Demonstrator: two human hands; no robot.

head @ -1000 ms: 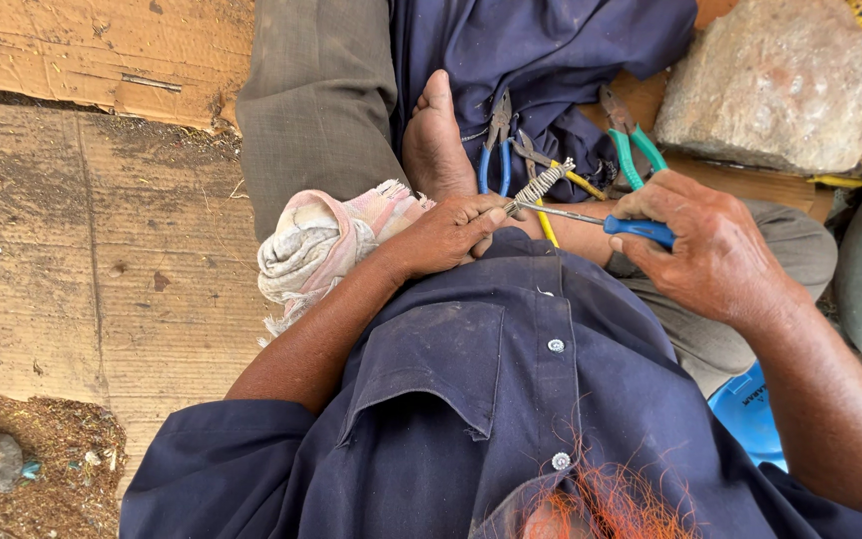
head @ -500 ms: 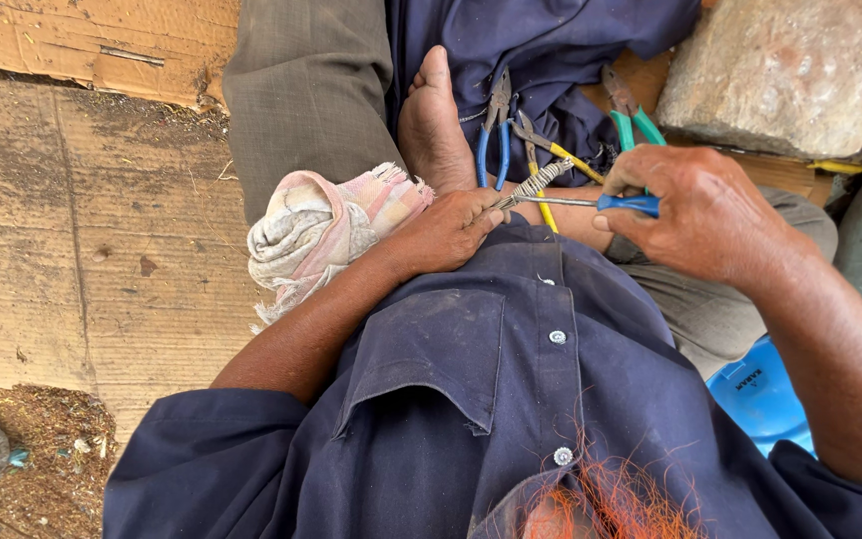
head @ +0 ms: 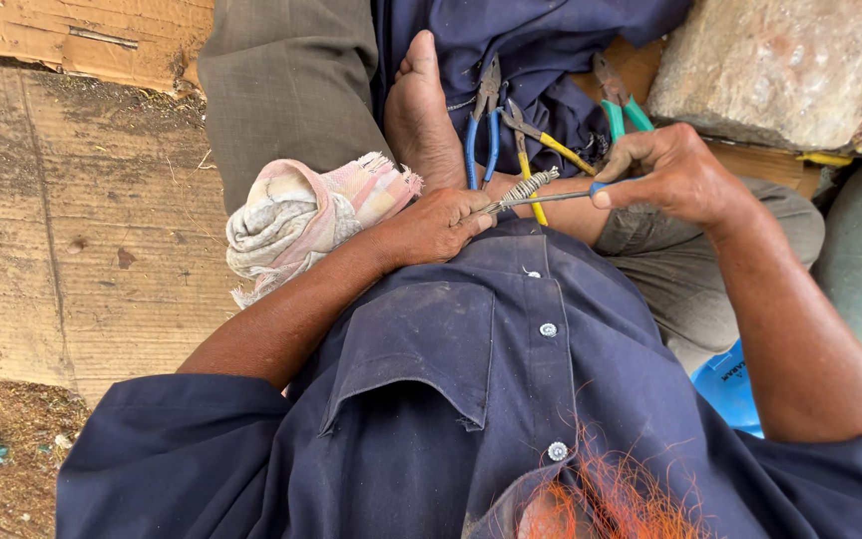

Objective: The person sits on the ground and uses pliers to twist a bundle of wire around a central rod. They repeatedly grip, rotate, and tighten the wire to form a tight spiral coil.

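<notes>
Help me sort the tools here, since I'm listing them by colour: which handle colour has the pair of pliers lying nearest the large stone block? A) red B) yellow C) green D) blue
C: the pliers with green handles lie right beside the stone block, while the blue-handled pliers and yellow-handled pliers lie farther left, by the bare foot.

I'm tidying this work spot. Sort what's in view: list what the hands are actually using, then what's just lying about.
In use:
left hand pinching the wire coil
right hand holding the thin blue-handled tool run through that coil

Lying about:
blue-handled pliers
yellow-handled pliers
green-handled pliers
pink striped cloth
stone block
cardboard
</notes>
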